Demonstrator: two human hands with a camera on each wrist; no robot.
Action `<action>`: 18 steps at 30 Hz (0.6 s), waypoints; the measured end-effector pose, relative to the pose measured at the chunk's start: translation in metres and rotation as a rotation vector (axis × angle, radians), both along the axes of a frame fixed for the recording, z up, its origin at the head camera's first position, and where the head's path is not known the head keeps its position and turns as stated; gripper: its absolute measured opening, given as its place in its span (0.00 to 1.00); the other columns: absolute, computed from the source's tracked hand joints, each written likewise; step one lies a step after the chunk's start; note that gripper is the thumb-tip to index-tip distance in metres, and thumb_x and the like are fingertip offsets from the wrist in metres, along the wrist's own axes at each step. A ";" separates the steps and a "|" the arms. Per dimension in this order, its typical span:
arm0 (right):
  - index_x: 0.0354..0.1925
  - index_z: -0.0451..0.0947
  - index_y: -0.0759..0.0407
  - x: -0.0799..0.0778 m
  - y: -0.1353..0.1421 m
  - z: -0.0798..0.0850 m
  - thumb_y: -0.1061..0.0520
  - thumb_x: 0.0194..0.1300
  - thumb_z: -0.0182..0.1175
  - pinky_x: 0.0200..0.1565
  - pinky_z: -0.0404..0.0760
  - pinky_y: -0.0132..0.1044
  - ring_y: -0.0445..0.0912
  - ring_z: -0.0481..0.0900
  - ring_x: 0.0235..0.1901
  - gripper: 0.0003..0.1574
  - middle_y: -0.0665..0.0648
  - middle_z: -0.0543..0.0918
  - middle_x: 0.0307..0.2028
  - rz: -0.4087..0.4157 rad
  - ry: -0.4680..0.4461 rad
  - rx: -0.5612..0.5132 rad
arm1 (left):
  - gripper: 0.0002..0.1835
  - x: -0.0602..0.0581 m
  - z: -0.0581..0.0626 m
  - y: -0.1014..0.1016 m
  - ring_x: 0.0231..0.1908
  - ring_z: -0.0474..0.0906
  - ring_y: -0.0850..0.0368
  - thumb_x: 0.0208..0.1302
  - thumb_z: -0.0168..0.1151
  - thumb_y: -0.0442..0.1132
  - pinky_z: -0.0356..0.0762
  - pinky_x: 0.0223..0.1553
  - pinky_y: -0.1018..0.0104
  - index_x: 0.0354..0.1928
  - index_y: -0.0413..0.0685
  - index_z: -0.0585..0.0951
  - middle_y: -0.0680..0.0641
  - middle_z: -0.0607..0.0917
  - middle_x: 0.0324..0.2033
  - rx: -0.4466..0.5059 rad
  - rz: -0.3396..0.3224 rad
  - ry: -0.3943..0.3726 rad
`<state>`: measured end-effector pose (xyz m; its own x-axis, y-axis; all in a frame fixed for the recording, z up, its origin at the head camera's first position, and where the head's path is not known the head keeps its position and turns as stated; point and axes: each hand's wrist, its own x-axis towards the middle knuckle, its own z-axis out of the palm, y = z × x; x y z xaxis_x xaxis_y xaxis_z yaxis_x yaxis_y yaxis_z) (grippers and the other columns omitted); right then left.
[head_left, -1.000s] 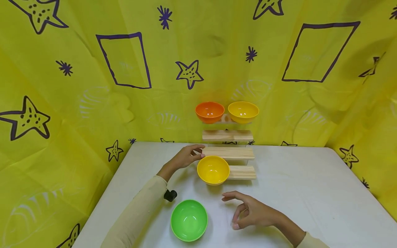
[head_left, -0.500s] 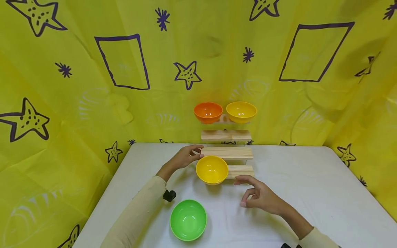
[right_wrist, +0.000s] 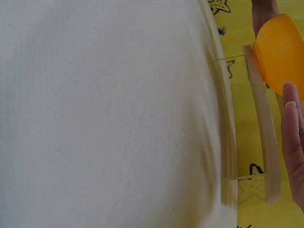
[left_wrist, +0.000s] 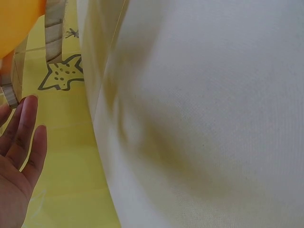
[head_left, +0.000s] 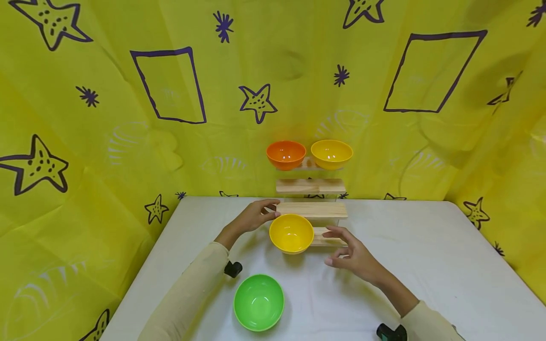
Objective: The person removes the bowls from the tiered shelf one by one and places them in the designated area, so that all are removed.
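A yellow bowl [head_left: 292, 234] sits upright on the left part of the lowest step of a wooden stepped rack [head_left: 311, 210]. My left hand [head_left: 252, 216] holds the left end of the second step, thumb and forefinger on either side of it, the thumb close to the bowl's rim. To the right of this bowl, my right hand [head_left: 352, 255] hovers with bent, spread fingers before the bottom step, holding nothing. In the right wrist view, its fingers [right_wrist: 290, 126] appear near the bowl's side [right_wrist: 282, 54]. A green bowl [head_left: 259, 303] stands on the table in front.
On the rack's top step stand an orange bowl [head_left: 286, 155] and a second yellow bowl [head_left: 332, 154]. A white cloth-covered table [head_left: 426, 255] lies beneath, with a patterned yellow curtain [head_left: 230, 142] behind and along both sides.
My right hand has moved forward and to the right, from the table in front of the rack to beside the lowest step. My left hand and the bowls have stayed put.
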<state>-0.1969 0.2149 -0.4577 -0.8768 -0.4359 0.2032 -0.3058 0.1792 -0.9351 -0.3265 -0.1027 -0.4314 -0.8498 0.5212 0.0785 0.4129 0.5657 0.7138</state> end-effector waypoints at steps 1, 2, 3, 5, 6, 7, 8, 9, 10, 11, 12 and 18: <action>0.74 0.54 0.63 -0.001 -0.001 0.000 0.64 0.63 0.68 0.38 0.85 0.37 0.45 0.86 0.31 0.48 0.75 0.65 0.67 -0.004 -0.006 0.003 | 0.27 0.000 0.000 0.000 0.48 0.82 0.49 0.73 0.61 0.48 0.81 0.50 0.58 0.70 0.50 0.73 0.42 0.84 0.56 -0.001 0.002 -0.001; 0.74 0.54 0.62 -0.002 -0.002 0.000 0.64 0.63 0.68 0.39 0.85 0.37 0.45 0.86 0.31 0.49 0.75 0.65 0.67 -0.009 -0.012 0.005 | 0.27 0.000 0.001 0.000 0.48 0.82 0.49 0.73 0.61 0.48 0.81 0.50 0.58 0.70 0.50 0.73 0.42 0.84 0.56 -0.001 0.005 -0.002; 0.75 0.54 0.61 -0.003 -0.003 0.000 0.63 0.63 0.68 0.39 0.84 0.37 0.45 0.86 0.32 0.49 0.74 0.64 0.68 -0.012 -0.016 0.009 | 0.27 0.001 0.001 0.000 0.48 0.82 0.49 0.73 0.61 0.48 0.81 0.49 0.58 0.70 0.50 0.73 0.42 0.84 0.56 -0.002 0.006 -0.003; 0.76 0.53 0.58 -0.005 -0.005 0.000 0.62 0.63 0.68 0.40 0.84 0.37 0.45 0.86 0.33 0.50 0.73 0.64 0.68 -0.019 -0.026 0.016 | 0.27 0.001 0.001 0.000 0.48 0.82 0.49 0.73 0.61 0.48 0.81 0.49 0.58 0.70 0.50 0.73 0.42 0.84 0.56 -0.005 0.008 -0.004; 0.76 0.53 0.57 -0.006 -0.006 0.001 0.62 0.63 0.69 0.40 0.85 0.37 0.46 0.86 0.33 0.51 0.72 0.63 0.69 -0.022 -0.031 0.017 | 0.27 0.001 0.002 0.000 0.48 0.82 0.49 0.73 0.61 0.48 0.81 0.49 0.58 0.70 0.50 0.73 0.42 0.84 0.56 -0.006 0.008 -0.004; 0.76 0.53 0.57 -0.007 -0.007 0.001 0.61 0.63 0.69 0.40 0.85 0.37 0.46 0.86 0.33 0.51 0.72 0.63 0.69 -0.024 -0.036 0.019 | 0.27 0.001 0.002 0.000 0.48 0.82 0.49 0.73 0.61 0.48 0.81 0.49 0.58 0.70 0.50 0.73 0.42 0.84 0.56 -0.008 0.009 -0.002; 0.76 0.53 0.56 -0.008 -0.009 0.001 0.61 0.63 0.69 0.41 0.85 0.37 0.47 0.86 0.34 0.51 0.72 0.63 0.69 -0.027 -0.042 0.021 | 0.27 0.001 0.002 0.000 0.48 0.82 0.49 0.73 0.61 0.48 0.81 0.49 0.58 0.70 0.50 0.73 0.42 0.84 0.56 -0.009 0.009 -0.002; 0.76 0.53 0.56 -0.009 -0.010 0.002 0.60 0.63 0.69 0.41 0.85 0.37 0.48 0.87 0.34 0.52 0.72 0.63 0.69 -0.027 -0.046 0.022 | 0.27 0.001 0.002 0.000 0.48 0.82 0.49 0.73 0.61 0.48 0.81 0.49 0.58 0.70 0.50 0.73 0.42 0.84 0.56 -0.009 0.008 -0.002; 0.76 0.53 0.56 -0.010 -0.012 0.002 0.60 0.63 0.70 0.41 0.85 0.38 0.49 0.87 0.34 0.52 0.71 0.63 0.69 -0.028 -0.053 0.022 | 0.27 0.001 0.002 0.000 0.48 0.82 0.49 0.73 0.61 0.48 0.81 0.49 0.58 0.70 0.50 0.73 0.42 0.84 0.56 -0.009 0.007 -0.002; 0.77 0.52 0.56 -0.011 -0.013 0.003 0.60 0.63 0.70 0.41 0.85 0.37 0.49 0.87 0.34 0.53 0.72 0.63 0.69 -0.028 -0.056 0.025 | 0.27 0.001 0.001 0.000 0.48 0.82 0.49 0.73 0.60 0.48 0.81 0.49 0.58 0.70 0.50 0.73 0.42 0.84 0.56 -0.008 0.006 -0.003; 0.77 0.52 0.56 -0.013 -0.015 0.003 0.59 0.62 0.70 0.41 0.85 0.37 0.50 0.87 0.34 0.53 0.72 0.62 0.69 -0.028 -0.061 0.026 | 0.27 0.000 0.001 0.000 0.48 0.82 0.49 0.73 0.60 0.48 0.81 0.49 0.58 0.70 0.50 0.73 0.42 0.84 0.57 -0.007 0.004 -0.004; 0.78 0.50 0.53 -0.018 -0.025 0.005 0.56 0.61 0.72 0.41 0.85 0.37 0.50 0.87 0.35 0.57 0.72 0.61 0.70 -0.025 -0.087 0.041 | 0.27 -0.001 0.001 0.000 0.48 0.82 0.48 0.74 0.60 0.48 0.81 0.50 0.58 0.70 0.49 0.73 0.42 0.84 0.56 0.003 -0.006 -0.014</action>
<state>-0.2146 0.1903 -0.4531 -0.9012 -0.4197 0.1080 -0.2183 0.2245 -0.9497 -0.3274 -0.1025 -0.4309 -0.8477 0.5260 0.0683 0.4065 0.5615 0.7208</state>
